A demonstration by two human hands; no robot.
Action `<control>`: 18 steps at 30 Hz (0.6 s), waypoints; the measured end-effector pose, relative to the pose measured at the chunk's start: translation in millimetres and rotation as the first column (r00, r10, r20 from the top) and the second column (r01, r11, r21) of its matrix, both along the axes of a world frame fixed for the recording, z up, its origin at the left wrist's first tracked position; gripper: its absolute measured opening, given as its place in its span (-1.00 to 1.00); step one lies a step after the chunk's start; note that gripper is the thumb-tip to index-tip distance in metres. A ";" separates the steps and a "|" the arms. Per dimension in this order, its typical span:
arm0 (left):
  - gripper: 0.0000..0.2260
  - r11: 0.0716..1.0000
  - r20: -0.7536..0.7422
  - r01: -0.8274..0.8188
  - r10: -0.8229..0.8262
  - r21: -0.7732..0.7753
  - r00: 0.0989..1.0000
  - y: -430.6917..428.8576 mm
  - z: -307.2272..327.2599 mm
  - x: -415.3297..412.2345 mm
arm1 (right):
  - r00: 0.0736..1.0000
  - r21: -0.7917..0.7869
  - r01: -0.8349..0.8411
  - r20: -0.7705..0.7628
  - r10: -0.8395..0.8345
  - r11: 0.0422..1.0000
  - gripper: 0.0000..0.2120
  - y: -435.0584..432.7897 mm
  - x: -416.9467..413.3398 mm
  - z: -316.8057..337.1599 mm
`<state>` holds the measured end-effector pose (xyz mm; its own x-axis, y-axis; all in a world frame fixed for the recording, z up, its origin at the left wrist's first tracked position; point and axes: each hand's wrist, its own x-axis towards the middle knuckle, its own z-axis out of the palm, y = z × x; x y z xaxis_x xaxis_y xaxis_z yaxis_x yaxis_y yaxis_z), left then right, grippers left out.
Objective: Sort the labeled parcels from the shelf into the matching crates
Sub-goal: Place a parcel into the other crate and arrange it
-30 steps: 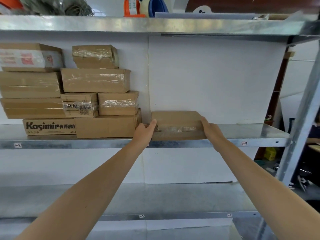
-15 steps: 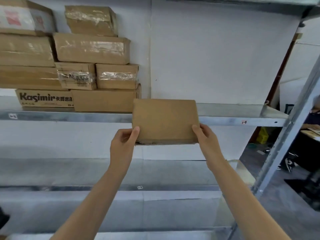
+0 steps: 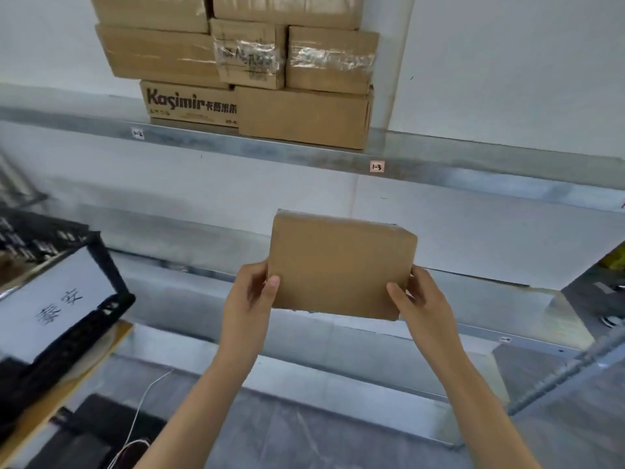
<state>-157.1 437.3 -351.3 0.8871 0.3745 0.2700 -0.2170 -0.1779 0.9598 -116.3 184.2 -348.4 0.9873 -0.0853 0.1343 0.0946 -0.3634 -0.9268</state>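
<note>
Our left hand point(image 3: 248, 301) pinches the lower left corner of a flat brown parcel point(image 3: 341, 265), thumb on the front face and fingers curled behind it. Our right hand point(image 3: 424, 299) grips the lower right corner the same way, thumb lying across the cardboard. We hold the parcel up in the air between both hands, in front of the metal shelf point(image 3: 304, 154) and touching none of its levels; the face turned to us is plain, with no label that we can see.

Above, on the upper level, the remaining parcels point(image 3: 270, 59) sit stacked, one of them a box printed "Kasimir" point(image 3: 189, 103). A small tag point(image 3: 376, 166) reading 1-3 sticks to the shelf edge. Down at our left stands a black crate point(image 3: 113, 275) bearing a white sheet point(image 3: 50, 299) with handwritten characters.
</note>
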 end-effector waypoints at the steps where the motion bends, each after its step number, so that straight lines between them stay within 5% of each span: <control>1: -0.86 0.999 -0.007 -0.030 0.030 0.016 1.000 7.2 -5.7 -5.0 | 1.000 -0.011 -0.019 -0.012 0.018 1.000 -0.64 7.8 -1.7 -5.8; 6: -0.76 0.969 -0.070 -0.219 0.228 0.114 0.971 35.6 -15.2 -19.4 | 0.994 -0.022 -0.106 -0.016 0.106 0.994 -0.68 39.2 1.7 -20.0; 12: -0.75 0.952 -0.118 -0.306 0.304 0.001 0.945 59.1 -17.2 -34.9 | 0.972 0.018 -0.229 -0.042 0.229 0.973 -0.73 63.0 18.6 -23.3; 16: -0.63 0.922 -0.155 -0.372 0.355 -0.102 0.922 75.9 -13.8 -45.5 | 0.946 0.213 -0.267 -0.127 0.298 0.940 -0.77 83.4 30.0 -11.0; 18: -0.64 0.910 -0.156 -0.392 0.372 -0.134 0.915 84.3 -12.0 -49.9 | 0.923 0.296 -0.275 -0.186 0.337 0.915 -0.58 95.4 34.4 -3.0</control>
<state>-207.0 521.6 -363.3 0.6898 0.7201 0.0753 -0.0399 -0.0661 0.9970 -81.9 279.6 -351.4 0.9707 0.2253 -0.0833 -0.0631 -0.0952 -0.9935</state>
